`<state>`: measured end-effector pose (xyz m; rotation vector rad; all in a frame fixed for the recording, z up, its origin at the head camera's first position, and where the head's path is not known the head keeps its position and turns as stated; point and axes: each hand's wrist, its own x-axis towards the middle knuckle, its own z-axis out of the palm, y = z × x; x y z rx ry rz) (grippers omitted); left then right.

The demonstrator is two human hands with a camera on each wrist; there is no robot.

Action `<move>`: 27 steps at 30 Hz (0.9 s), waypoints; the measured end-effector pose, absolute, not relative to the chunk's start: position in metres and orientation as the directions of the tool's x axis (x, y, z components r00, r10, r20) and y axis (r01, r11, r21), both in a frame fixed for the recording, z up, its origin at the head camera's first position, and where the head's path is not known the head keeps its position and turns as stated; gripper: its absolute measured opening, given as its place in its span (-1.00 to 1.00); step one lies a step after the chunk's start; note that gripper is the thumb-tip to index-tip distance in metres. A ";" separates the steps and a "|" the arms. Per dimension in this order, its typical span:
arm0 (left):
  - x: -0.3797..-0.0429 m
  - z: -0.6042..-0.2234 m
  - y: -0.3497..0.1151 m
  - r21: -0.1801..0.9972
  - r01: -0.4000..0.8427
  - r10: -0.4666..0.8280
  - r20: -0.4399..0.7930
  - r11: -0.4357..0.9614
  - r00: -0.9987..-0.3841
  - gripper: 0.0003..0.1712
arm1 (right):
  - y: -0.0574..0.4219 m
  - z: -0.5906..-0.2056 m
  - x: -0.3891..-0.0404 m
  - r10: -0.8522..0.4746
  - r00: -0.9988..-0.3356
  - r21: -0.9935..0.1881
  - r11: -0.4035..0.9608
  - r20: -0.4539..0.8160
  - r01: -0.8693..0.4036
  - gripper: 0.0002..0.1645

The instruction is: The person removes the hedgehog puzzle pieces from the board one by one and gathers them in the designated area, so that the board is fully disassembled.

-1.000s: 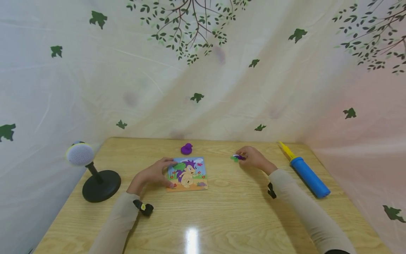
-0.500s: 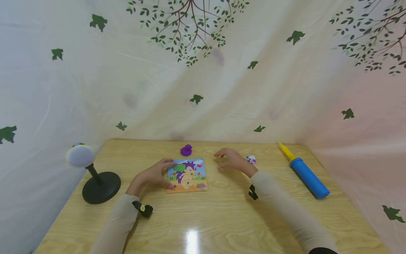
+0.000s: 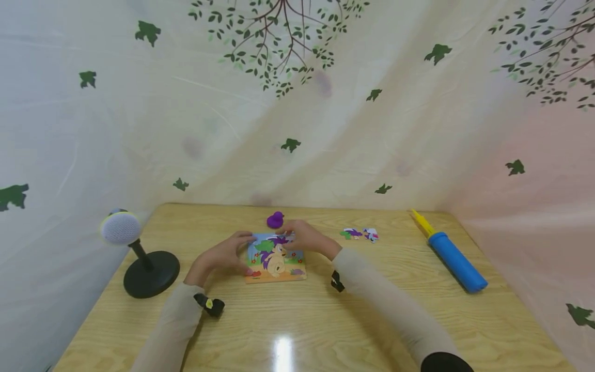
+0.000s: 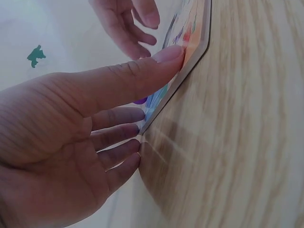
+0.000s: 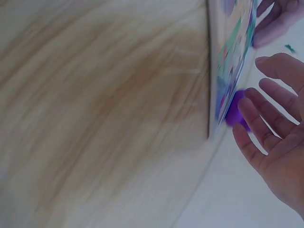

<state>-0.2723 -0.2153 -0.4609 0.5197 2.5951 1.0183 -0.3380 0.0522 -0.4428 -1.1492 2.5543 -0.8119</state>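
Observation:
A square picture puzzle (image 3: 274, 263) with a purple-haired hedgehog lies on the wooden table. My left hand (image 3: 225, 256) holds its left side, the thumb (image 4: 168, 54) on the picture near the lower corner and the fingertips at the upper edge. Over the puzzle's upper right part hovers my right hand (image 3: 304, 237), hiding some of the picture. The right wrist view shows its fingers (image 5: 256, 114) spread loosely with nothing between them. Two loose puzzle pieces, one green and purple (image 3: 351, 234) and one white, purple and pink (image 3: 371, 235), lie to the right.
Just behind the puzzle sits a purple rubber duck (image 3: 275, 220), close to my right fingers. A toy microphone on a black round base (image 3: 151, 275) stands at the left. On the right lies a blue hand pump (image 3: 457, 262) with a yellow nozzle. A printed cloth hangs behind the table.
My right hand has left the loose pieces at the right and moved left over the puzzle. Both pieces now show. The left hand stays at the puzzle's left side.

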 end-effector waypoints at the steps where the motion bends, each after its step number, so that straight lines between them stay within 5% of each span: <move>1: -0.272 -0.461 -0.215 0.697 0.217 0.435 -0.149 0.684 -0.888 0.13 | 0.047 -0.443 -0.337 -0.750 -0.661 -0.565 0.539 0.017 -0.625 -0.52; 27: -0.272 -0.460 -0.216 0.710 0.179 0.406 -0.163 0.681 -0.899 0.17 | -0.001 -0.440 -0.339 -0.746 -0.654 -0.569 0.595 -0.127 -0.568 -0.43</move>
